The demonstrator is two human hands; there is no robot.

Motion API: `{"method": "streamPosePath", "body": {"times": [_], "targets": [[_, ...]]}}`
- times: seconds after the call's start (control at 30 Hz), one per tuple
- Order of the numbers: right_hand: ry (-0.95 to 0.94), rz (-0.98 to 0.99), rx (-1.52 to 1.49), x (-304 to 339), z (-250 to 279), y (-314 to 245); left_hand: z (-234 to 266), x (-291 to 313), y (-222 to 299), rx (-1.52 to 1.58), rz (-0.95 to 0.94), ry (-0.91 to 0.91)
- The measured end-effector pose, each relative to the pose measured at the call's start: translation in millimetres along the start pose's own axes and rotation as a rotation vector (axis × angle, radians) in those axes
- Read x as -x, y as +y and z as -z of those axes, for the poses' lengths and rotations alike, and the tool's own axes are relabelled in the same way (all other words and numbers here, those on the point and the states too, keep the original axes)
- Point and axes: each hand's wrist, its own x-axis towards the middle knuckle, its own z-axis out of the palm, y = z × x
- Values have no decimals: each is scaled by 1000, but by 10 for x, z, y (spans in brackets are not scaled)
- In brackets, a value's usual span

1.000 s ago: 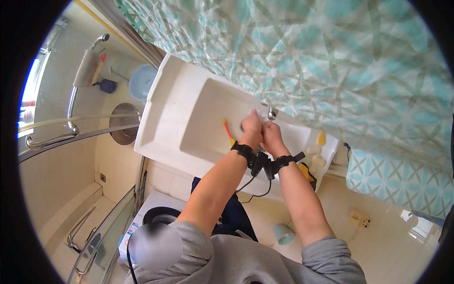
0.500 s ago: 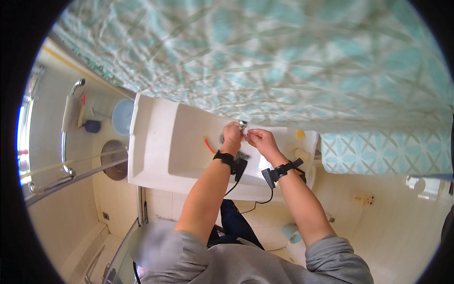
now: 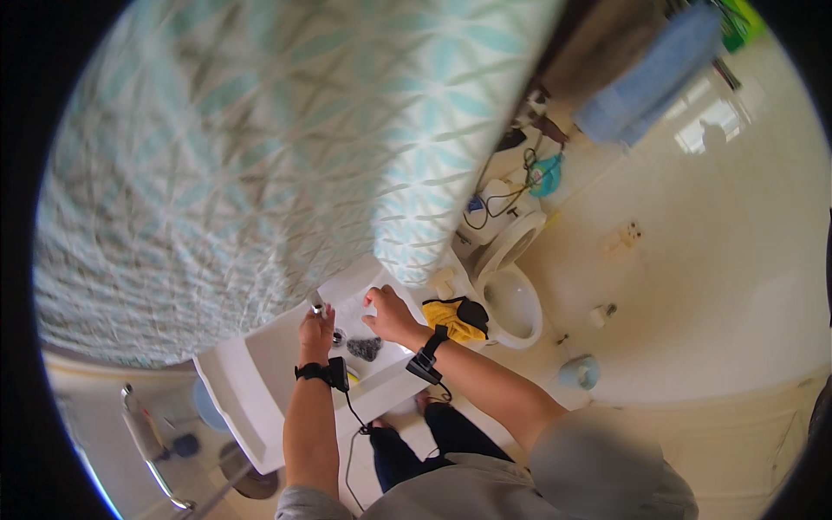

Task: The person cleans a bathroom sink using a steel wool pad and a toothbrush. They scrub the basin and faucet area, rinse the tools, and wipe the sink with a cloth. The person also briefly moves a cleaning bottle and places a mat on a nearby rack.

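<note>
My left hand (image 3: pixel 317 332) is at the metal faucet (image 3: pixel 318 308) of the white sink (image 3: pixel 245 397). Its fingers and thumb look parted, with the faucet tip between them; whether they touch it I cannot tell. Over the sink's right part hangs my right hand (image 3: pixel 388 314), fingers loosely bent, thumb apart and nothing visible in the grasp. A dark grey mesh scrubber (image 3: pixel 365 348) lies in the basin below the two hands. Beside it is the metal drain (image 3: pixel 338 338). Black straps with small devices sit on both wrists.
A patterned curtain (image 3: pixel 260 173) hangs over the sink's far side. On the right are a yellow-and-black cloth (image 3: pixel 456 317), a toilet (image 3: pixel 513 303) with raised lid and a small bin (image 3: pixel 579 373). A blue towel (image 3: pixel 650 74) hangs farther off; a grab bar (image 3: pixel 156 459) is at lower left.
The view has swung to the right, bringing the toilet and blue towel into sight. My hands have moved apart; the right has drawn away from the faucet while the left stays near it.
</note>
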Motion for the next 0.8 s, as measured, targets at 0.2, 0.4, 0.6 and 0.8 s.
{"method": "streamPosePath", "body": {"times": [0.2, 0.4, 0.6, 0.8], "targets": [[-120, 235, -99, 112, 361, 263, 26, -101, 323, 732, 248, 13], [-2, 107, -56, -170, 1265, 146, 25, -106, 122, 734, 233, 129], [29, 80, -257, -479, 2835, -699, -45, -56, 103, 1112, 416, 82], [572, 400, -286, -1017, 3881, -1691, -135, -147, -9, 1162, 372, 271]]}}
